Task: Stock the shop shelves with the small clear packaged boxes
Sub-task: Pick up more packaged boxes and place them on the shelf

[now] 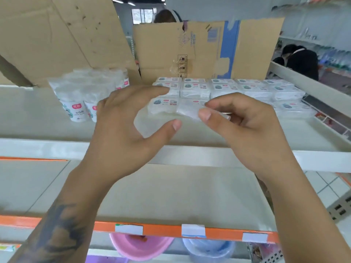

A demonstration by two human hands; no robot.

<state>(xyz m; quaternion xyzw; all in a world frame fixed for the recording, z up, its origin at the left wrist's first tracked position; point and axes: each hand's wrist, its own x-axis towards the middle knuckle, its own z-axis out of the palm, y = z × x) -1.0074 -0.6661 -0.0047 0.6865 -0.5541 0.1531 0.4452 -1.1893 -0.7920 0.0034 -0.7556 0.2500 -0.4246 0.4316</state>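
The small clear box (188, 112) is held over the upper shelf (57, 118), just in front of the stocked boxes (228, 90). It is of transparent, glossy plastic with rounded corners, and a small red and white label shows on its top. The right hand (245, 126) pinches the right end of this box between thumb and forefinger. The left hand (131, 122) is beside the box on the left, with its fingers spread and thumb stretched out in a wide C shape; whether it touches the box, I cannot tell.

Behind the held box, the stocked boxes lie flat in rows, side by side and touching, with green and red printed labels. To the left of the held box stands a pack of white cups (87, 95) wrapped in thin wrinkled film. Behind the box rows, 2 brown cardboard sheets (190, 48) lean upright, the near one with blue print and clear tape.

The upper shelf is smooth, pale grey metal with a raised front lip. Below it, a lower shelf (171, 196) of the same grey has an orange front strip (161, 229) with 3 white price tags. Under that strip, a pink basin (140, 247) and a blue basin (209, 249) show. Far behind the held box, to the right, a person in dark clothes (302, 61) is at another shelf.
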